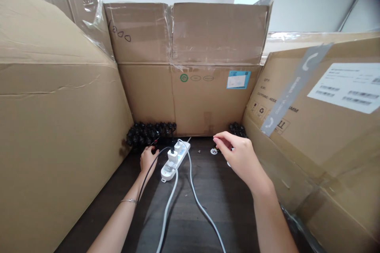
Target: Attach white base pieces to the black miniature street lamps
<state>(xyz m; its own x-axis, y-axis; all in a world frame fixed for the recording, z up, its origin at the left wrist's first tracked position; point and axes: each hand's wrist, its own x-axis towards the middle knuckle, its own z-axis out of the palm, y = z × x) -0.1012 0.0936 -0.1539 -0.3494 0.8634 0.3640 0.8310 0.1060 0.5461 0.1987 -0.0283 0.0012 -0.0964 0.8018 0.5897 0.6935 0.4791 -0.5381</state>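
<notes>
My left hand (pixel 148 159) rests on the dark table (pixel 208 205) beside a pile of small black parts (pixel 150 133), fingers curled on something I cannot make out; a black cable runs past its wrist. My right hand (pixel 237 156) hovers over the table with thumb and fingers pinched together near a small white disc (pixel 213 151) and a second, smaller heap of black parts (pixel 236 128). Between the hands lies a white power strip (pixel 173 162) with two white plugs in it and white cables trailing toward me.
Large cardboard boxes wall in the table: one on the left (pixel 53 126), one at the back (pixel 192 67) and one on the right (pixel 320 126) with a white label. A tiny dark piece (pixel 199 151) lies on the table by the strip.
</notes>
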